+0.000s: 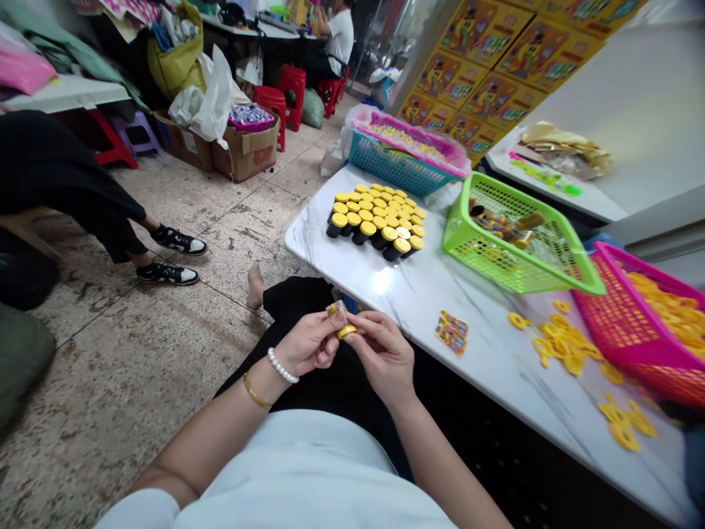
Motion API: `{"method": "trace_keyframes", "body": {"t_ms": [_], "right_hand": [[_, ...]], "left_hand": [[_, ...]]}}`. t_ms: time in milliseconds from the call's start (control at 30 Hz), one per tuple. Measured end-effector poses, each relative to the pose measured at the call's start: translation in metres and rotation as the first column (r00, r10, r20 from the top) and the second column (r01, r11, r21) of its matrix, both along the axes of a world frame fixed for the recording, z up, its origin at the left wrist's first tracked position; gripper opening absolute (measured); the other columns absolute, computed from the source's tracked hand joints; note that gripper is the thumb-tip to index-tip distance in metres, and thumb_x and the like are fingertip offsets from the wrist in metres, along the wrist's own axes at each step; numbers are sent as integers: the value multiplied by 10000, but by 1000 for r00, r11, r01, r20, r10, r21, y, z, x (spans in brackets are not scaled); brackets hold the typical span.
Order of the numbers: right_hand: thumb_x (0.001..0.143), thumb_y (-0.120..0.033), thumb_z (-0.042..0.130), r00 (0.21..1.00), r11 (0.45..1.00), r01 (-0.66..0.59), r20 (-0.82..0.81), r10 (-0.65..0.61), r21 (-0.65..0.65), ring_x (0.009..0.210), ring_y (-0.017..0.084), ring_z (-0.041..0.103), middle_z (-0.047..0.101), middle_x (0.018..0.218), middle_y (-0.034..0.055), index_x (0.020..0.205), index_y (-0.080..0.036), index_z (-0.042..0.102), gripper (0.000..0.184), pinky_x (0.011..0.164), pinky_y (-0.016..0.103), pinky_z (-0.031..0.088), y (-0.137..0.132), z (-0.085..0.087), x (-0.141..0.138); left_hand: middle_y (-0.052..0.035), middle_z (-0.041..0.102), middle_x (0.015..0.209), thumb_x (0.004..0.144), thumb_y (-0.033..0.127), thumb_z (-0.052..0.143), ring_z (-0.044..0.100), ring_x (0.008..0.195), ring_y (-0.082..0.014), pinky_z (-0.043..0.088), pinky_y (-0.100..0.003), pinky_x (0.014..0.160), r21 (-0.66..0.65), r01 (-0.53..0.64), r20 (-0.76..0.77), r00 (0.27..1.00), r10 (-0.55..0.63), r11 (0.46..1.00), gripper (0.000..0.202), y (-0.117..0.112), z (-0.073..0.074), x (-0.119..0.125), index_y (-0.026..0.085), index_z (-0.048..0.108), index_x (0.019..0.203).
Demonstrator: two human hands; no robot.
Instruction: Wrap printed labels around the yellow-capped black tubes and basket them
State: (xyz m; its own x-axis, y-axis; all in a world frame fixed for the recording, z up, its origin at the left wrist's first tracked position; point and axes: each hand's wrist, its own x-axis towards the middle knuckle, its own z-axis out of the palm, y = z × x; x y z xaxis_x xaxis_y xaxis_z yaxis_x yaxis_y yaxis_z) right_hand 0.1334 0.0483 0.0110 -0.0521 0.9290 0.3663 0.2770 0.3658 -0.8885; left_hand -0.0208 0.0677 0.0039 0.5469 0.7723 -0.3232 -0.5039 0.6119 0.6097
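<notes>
Above my lap, both hands are closed on a small jar (337,311) with a colourful printed body and a yellow rim at its lower end. Fingers of my left hand (311,342) grip the printed part. My right hand (384,353) pinches the yellow rim (346,332) from the other side. Fingers cover part of the jar. On the white table beside me stand several dark jars with yellow lids (380,209), packed close together. A few printed labels (452,332) lie near the table edge, right of my right hand.
Along the table's far side are a teal basket (396,165), a green basket (512,268) with wrapped pieces, and a pink basket (633,323) of yellow parts. Loose yellow rings (567,342) lie before them. A person's legs (71,184) are at left.
</notes>
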Motion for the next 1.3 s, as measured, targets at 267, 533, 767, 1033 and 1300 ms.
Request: {"method": "trace_keyframes", "body": {"t_ms": [267,533,767,1033,1300], "right_hand": [[821,-225,750,996,995,-88,-21,87,-35,872,174,686,673,1035,41,1039,-334,781,245,698,296,616,1,3,2],[855,-255,721,991,985,-117,-71,109,-123,800,149,662,606,1033,37,1193,-350,717,351,653,300,637,-1,1,-3],[815,-211,760,992,994,-100,-75,97,-43,611,133,632,618,793,8,899,-273,787,108,524,284,577,2,6,1],[820,-300,759,993,996,73,96,-68,-45,844,189,676,644,992,53,1052,-247,701,245,722,331,632,-4,-7,-8],[729,-340,838,966,934,159,-144,-215,-321,763,184,726,745,875,47,956,-195,729,291,769,347,650,-5,-14,-16]], "left_hand": [[98,456,384,701,597,769,295,256,-43,206,-153,292,50,47,34,998,-49,998,495,4,-16,0,175,551,838],[87,365,355,856,534,647,242,284,-24,171,-147,313,-65,38,168,985,-26,997,435,8,-14,-3,148,541,686],[120,373,377,737,467,802,203,277,-3,143,-135,297,-45,76,208,976,-65,996,413,5,-14,-8,145,544,747],[117,397,421,670,524,828,260,294,-7,132,-148,321,-63,-94,60,993,98,994,484,6,-15,0,174,502,739],[73,451,516,578,532,872,307,409,-4,172,-171,392,57,-256,-99,960,260,965,517,7,-17,3,112,597,698]]}}
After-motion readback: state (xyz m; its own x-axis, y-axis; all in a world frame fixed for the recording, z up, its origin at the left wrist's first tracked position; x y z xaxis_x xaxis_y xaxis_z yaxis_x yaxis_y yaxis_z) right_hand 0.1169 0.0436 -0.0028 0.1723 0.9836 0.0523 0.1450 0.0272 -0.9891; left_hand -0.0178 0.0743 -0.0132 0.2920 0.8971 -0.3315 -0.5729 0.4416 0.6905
